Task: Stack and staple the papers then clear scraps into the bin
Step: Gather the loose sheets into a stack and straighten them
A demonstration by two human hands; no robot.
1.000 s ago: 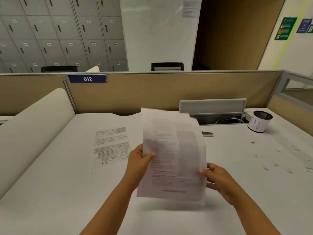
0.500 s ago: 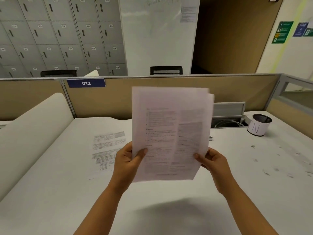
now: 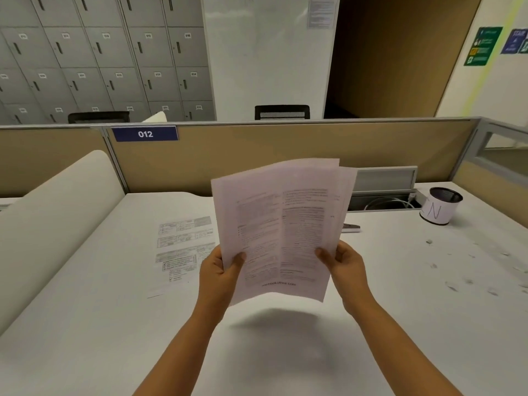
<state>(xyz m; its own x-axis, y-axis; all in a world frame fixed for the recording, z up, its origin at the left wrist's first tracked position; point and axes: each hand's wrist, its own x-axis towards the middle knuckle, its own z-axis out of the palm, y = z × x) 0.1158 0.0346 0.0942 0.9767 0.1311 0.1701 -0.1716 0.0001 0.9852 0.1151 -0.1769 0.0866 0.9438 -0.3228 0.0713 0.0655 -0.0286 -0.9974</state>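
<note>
Above the white desk, held up in the air between both hands, is the sheaf of papers. It stands almost upright with the printed side toward the person, and its sheets are not yet even: at the top right one or two back sheets stick out past the front one. The left hand pinches the lower left edge, thumb on the front, fingers behind. The right hand pinches the lower right edge in the same way.

The step in hand, I think, is squaring the stack before stapling. To do it well, the grip should become loose, so the sheets can slide, and the lower edge should be tapped on the desk, then one side edge also. A tight pinch would keep the sheets displaced.

One more printed sheet lies flat on the desk, left of the hands; probably it belongs to the stack too. What looks like the stapler lies behind the papers, mostly hidden. Farther right stands the small bin marked N, and paper scraps lie scattered near the right edge.
</note>
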